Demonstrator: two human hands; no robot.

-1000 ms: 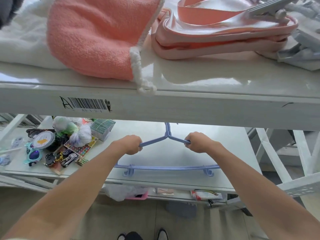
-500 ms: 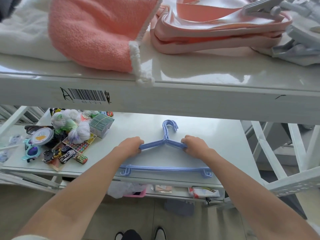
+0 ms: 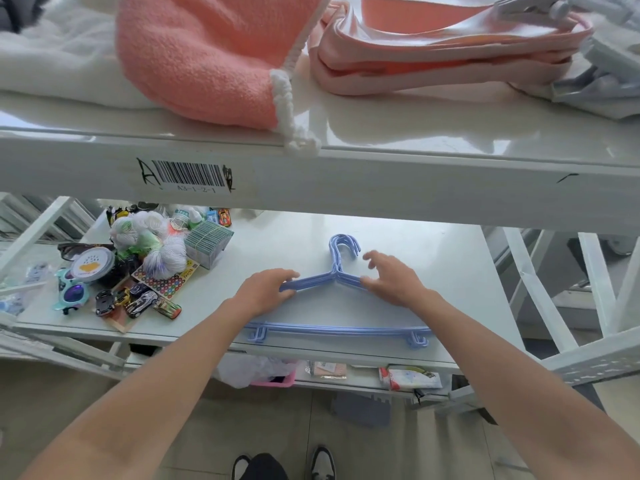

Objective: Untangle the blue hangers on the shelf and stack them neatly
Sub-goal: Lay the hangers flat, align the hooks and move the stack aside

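Note:
A stack of blue hangers (image 3: 339, 330) lies flat on the white middle shelf (image 3: 440, 271), hooks pointing away from me and bottom bars near the front edge. My left hand (image 3: 266, 289) rests with fairly straight fingers on the stack's left shoulder. My right hand (image 3: 391, 278) hovers at the right shoulder with fingers spread; its thumb side just touches the plastic. The hooks lie closely overlapped, as do the bars.
A clutter of small things (image 3: 138, 271) fills the shelf's left part: toy cars, sunglasses, a round tin, yarn balls. The upper shelf (image 3: 346, 188) juts out above, carrying a pink towel (image 3: 207, 57) and folded pink fabric (image 3: 433, 53). Lower shelves hold packets.
Both hands gripped the hangers' shoulders earlier and drew the stack toward the front edge. Now the right hand has let go and spread its fingers, and the left hand's grip has loosened.

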